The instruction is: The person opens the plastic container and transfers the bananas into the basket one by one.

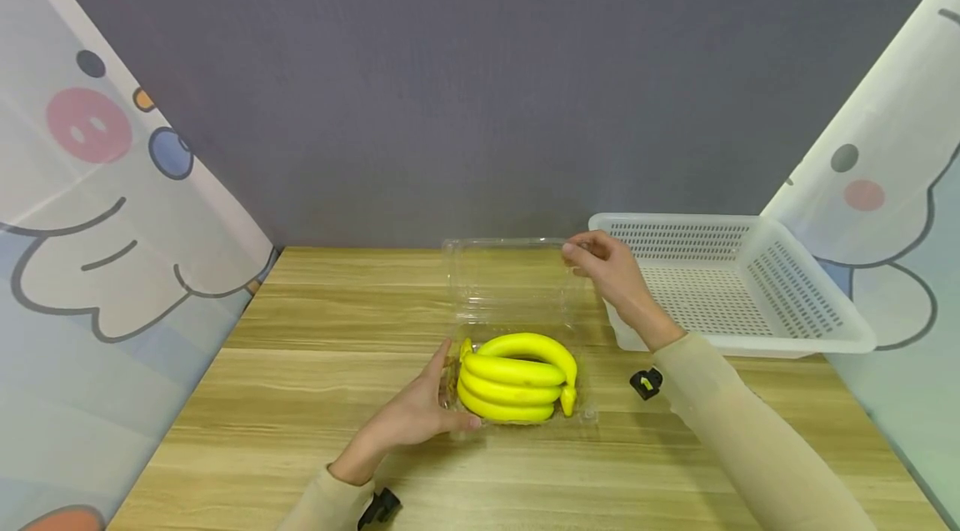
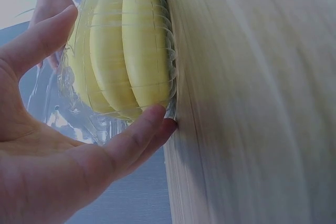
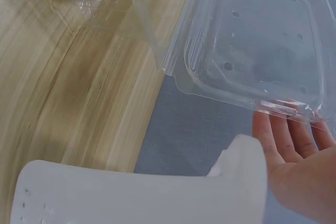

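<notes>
A clear plastic clamshell container (image 1: 588,413) stands on the table with its hinged lid (image 1: 510,268) raised at the back. Inside lies a bunch of yellow bananas (image 1: 513,381), seen through the wall in the left wrist view as bananas (image 2: 142,45). My left hand (image 1: 416,410) spans the container's left end, thumb at the front and fingers farther back; in its wrist view the hand (image 2: 68,166) touches the clear wall. My right hand (image 1: 611,268) holds the lid's right edge. In the right wrist view its fingers (image 3: 283,137) lie against the lid's rim.
A white perforated plastic basket (image 1: 802,343) stands right of the container, beneath the right forearm. A small black object with a yellow mark (image 1: 646,383) lies by the right sleeve. The wooden table (image 1: 300,356) meets a grey wall (image 1: 450,97) behind; cartoon-printed sheets (image 1: 150,264) flank it.
</notes>
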Demonstrator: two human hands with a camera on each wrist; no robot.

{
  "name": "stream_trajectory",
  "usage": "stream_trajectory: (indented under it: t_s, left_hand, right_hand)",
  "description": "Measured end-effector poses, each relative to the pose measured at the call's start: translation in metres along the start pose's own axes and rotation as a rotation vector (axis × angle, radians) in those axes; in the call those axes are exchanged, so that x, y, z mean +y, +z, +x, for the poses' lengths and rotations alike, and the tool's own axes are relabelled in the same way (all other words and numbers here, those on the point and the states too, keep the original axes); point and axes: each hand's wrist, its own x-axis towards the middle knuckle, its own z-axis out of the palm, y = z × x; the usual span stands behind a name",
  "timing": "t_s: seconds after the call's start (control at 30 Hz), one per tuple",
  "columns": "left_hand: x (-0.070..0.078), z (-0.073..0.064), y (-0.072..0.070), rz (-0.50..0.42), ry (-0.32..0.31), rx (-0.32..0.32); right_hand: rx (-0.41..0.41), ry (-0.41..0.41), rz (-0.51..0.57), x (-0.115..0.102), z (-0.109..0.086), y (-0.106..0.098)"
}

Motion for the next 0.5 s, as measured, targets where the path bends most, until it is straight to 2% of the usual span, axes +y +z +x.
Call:
stream_trajectory:
  t_s: [0.17, 0.37, 0.5]
  left_hand:
    - [-0.0008, -0.0005, -0.0009, 0.011, 0.002, 0.007]
    - [-0.0040, 0.0011, 0.0020, 0.012, 0.022, -0.016]
    - [-0.0054, 0.0022, 0.0013, 0.022, 0.017, -0.001]
  right_hand:
    - [0.014, 0.011, 0.015, 0.0015, 0.0012, -0.0006]
    - [0.027, 0.020, -0.011, 0.0054, -0.0031, -0.0072]
    - [0.023, 0.010, -0.007, 0.0050, -0.0030, -0.0087]
